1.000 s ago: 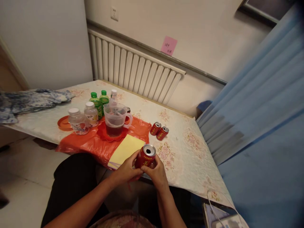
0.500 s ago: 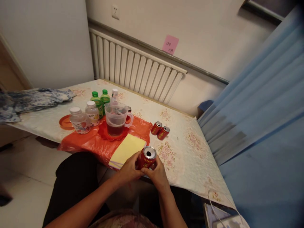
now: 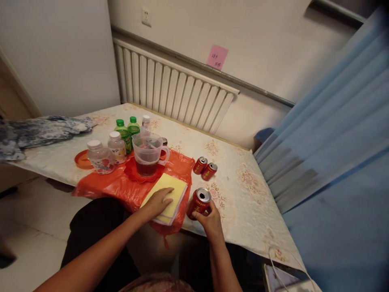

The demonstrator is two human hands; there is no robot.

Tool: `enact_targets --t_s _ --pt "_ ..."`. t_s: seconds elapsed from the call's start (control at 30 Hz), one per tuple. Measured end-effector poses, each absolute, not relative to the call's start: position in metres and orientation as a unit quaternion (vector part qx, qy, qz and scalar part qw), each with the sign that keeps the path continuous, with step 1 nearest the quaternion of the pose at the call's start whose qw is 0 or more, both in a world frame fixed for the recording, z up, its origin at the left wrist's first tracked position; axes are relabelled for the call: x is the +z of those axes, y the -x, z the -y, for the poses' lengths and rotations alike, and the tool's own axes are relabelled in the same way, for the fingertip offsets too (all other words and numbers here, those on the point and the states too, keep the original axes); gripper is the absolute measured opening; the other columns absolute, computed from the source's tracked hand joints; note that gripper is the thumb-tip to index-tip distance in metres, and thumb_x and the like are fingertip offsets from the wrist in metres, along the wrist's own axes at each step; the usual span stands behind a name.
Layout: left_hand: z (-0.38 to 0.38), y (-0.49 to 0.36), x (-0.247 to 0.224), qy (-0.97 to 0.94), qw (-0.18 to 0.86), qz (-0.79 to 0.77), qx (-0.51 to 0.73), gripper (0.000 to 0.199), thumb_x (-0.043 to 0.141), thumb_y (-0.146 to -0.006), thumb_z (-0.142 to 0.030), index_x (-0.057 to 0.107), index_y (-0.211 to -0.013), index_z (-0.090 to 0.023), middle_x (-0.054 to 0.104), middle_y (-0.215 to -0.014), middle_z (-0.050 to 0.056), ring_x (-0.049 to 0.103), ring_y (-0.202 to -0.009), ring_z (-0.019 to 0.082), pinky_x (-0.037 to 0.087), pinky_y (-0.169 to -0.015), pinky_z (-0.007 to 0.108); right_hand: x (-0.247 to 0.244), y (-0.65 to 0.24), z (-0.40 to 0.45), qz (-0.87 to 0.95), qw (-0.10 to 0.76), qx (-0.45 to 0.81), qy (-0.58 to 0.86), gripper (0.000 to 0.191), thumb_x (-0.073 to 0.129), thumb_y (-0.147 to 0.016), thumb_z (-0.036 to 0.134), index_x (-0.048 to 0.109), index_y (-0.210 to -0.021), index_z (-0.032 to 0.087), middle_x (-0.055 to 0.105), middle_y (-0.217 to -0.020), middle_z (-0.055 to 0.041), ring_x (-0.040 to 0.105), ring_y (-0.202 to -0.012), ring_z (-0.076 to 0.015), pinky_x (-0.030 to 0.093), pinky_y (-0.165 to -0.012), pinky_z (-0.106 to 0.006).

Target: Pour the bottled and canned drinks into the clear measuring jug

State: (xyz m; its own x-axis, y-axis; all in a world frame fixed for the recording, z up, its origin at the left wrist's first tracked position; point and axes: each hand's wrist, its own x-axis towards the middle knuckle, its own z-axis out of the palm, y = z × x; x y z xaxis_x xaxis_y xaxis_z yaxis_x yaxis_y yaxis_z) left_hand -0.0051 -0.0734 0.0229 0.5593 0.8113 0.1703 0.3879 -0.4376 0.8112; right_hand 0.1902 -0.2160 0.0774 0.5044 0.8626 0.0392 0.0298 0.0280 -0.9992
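My right hand (image 3: 211, 221) is wrapped round an opened red can (image 3: 199, 204), upright at the table's front edge. Fingers apart, my left hand (image 3: 158, 202) lies on a yellow cloth (image 3: 176, 188) on red plastic sheeting (image 3: 105, 184). Behind the cloth, a clear jug (image 3: 148, 156) with dark liquid stands on a red scalloped dish (image 3: 130, 172). Two more red cans, one (image 3: 200, 165) beside the other (image 3: 209, 171), stand right of the sheeting. Another can, mostly hidden, is behind the jug.
Two white-capped jars (image 3: 101, 158) (image 3: 117, 148) stand left of the jug, near an orange lid (image 3: 82, 159). Green-capped bottles (image 3: 123, 136) and a clear bottle (image 3: 146, 123) are behind. Patterned fabric (image 3: 45, 132) lies far left; a blue curtain (image 3: 328, 134) hangs right.
My left hand has let go of the can and moved left onto the yellow cloth. The can, still in my right hand, has shifted slightly right.
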Motion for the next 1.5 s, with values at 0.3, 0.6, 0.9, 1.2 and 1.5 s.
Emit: enact_targets --t_s 0.3,0.6,0.9,1.2,1.5 --pt "0.038 -0.023 -0.01 -0.841 0.249 -0.387 0.283 0.043 0.048 -0.088 -0.031 0.061 -0.124 -0.013 0.057 -0.138 0.018 0.042 -0.137 0.033 0.027 -0.116 0.052 0.064 -0.231 0.205 0.349 0.627 0.282 0.637 0.07 0.084 -0.051 0.021 0.063 -0.117 0.018 0.07 -0.113 -0.0072 0.065 -0.103 -0.0263 0.053 -0.089 -0.038" --pt "0.034 -0.026 -0.031 -0.885 0.064 -0.389 0.247 0.044 0.042 -0.094 -0.032 0.06 -0.128 -0.011 0.057 -0.139 0.02 0.047 -0.134 0.034 0.034 -0.112 0.051 0.035 -0.298 0.183 0.335 0.644 0.222 0.651 0.054 0.081 -0.055 0.024 0.066 -0.106 0.017 0.074 -0.095 -0.0029 0.066 -0.084 -0.022 0.052 -0.078 -0.033" --pt "0.032 -0.025 -0.034 -0.887 -0.005 -0.388 0.248 0.039 0.044 -0.094 -0.031 0.062 -0.124 -0.014 0.062 -0.133 0.016 0.053 -0.128 0.03 0.041 -0.108 0.047 0.016 -0.346 0.145 0.312 0.667 0.195 0.648 0.053 0.08 -0.054 0.026 0.065 -0.105 0.017 0.073 -0.094 -0.0044 0.066 -0.08 -0.0223 0.052 -0.074 -0.033" --pt "0.032 -0.024 -0.034 -0.89 -0.022 -0.391 0.232 0.038 0.045 -0.093 -0.029 0.062 -0.123 -0.013 0.062 -0.133 0.016 0.055 -0.125 0.03 0.042 -0.108 0.047 -0.003 -0.367 0.109 0.322 0.682 0.202 0.625 0.054 0.08 -0.055 0.024 0.064 -0.106 0.017 0.073 -0.096 -0.0035 0.065 -0.082 -0.0208 0.052 -0.076 -0.032" --pt "0.032 -0.023 -0.036 -0.889 -0.023 -0.394 0.231 0.038 0.045 -0.093 -0.029 0.063 -0.123 -0.013 0.062 -0.133 0.015 0.055 -0.124 0.031 0.043 -0.107 0.047 -0.019 -0.381 0.089 0.32 0.698 0.217 0.603 0.057 0.079 -0.055 0.023 0.061 -0.109 0.018 0.073 -0.099 -0.0031 0.066 -0.086 -0.0215 0.053 -0.08 -0.034"
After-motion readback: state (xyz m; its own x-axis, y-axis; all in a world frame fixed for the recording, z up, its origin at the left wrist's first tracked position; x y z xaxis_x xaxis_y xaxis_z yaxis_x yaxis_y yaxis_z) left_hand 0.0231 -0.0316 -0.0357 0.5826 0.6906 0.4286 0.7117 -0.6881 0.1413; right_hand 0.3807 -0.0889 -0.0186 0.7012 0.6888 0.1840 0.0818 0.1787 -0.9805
